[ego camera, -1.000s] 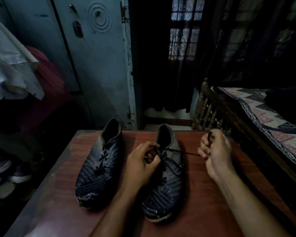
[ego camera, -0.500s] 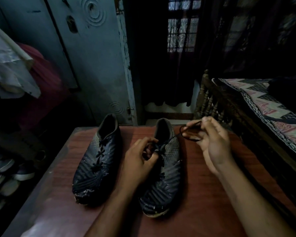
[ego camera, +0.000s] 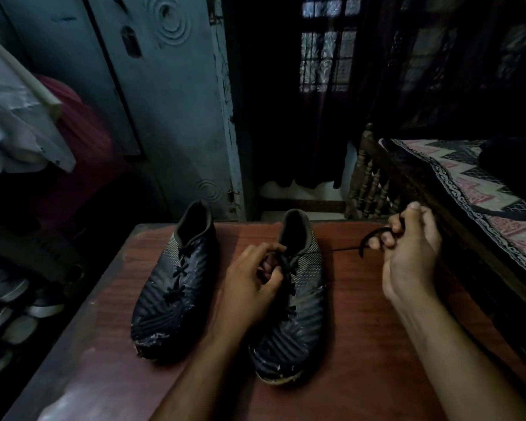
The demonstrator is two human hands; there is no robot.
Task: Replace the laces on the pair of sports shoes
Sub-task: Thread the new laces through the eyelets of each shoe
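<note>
Two dark, worn sports shoes stand side by side on a reddish wooden table (ego camera: 362, 323), toes toward me. The left shoe (ego camera: 173, 287) keeps its black lace threaded. My left hand (ego camera: 249, 284) rests on the right shoe (ego camera: 298, 308), fingers pinching the lace at its upper eyelets. A black lace (ego camera: 349, 247) runs taut from that shoe out to the right. My right hand (ego camera: 410, 256) holds it, with the lace looped around the fingers above the table's right side.
A bed (ego camera: 480, 196) with a patterned cover and wooden railing borders the table's right edge. A grey metal cupboard (ego camera: 152, 95) stands behind the shoes. Hanging clothes (ego camera: 22, 126) and several shoes on a rack (ego camera: 9, 305) fill the left side.
My right hand has swung from beside the right shoe's collar out to the right, drawing the lace taut again. My left hand stays on the shoe's eyelets.
</note>
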